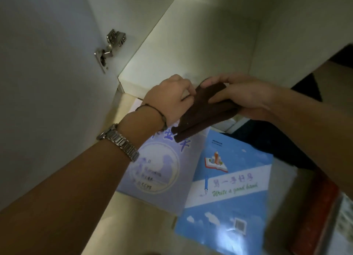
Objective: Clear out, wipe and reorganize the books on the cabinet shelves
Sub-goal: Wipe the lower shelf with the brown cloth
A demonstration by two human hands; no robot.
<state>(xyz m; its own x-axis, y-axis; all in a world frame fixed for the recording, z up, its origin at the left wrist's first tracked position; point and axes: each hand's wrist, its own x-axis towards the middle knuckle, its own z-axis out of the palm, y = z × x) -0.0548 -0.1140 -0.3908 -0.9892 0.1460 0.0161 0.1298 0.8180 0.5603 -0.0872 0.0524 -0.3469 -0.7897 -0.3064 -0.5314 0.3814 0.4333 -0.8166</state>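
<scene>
A dark brown cloth [202, 113], folded over, hangs in the air in front of the white cabinet shelf [191, 50]. My left hand [168, 100] pinches its left edge. My right hand [246, 98] grips its upper right part, thumb on top. Below the hands, two thin books lie flat on the floor: a pale lilac exercise book [158, 174] and a blue book [229, 193] with "Write a good hand" printed on it, overlapping the lilac one.
The cabinet door [47, 73] stands open at the left, with a metal hinge [108, 48]. A red-covered book [315, 216] lies at the lower right beside other printed pages. Dark fabric [277, 145] lies right of the blue book.
</scene>
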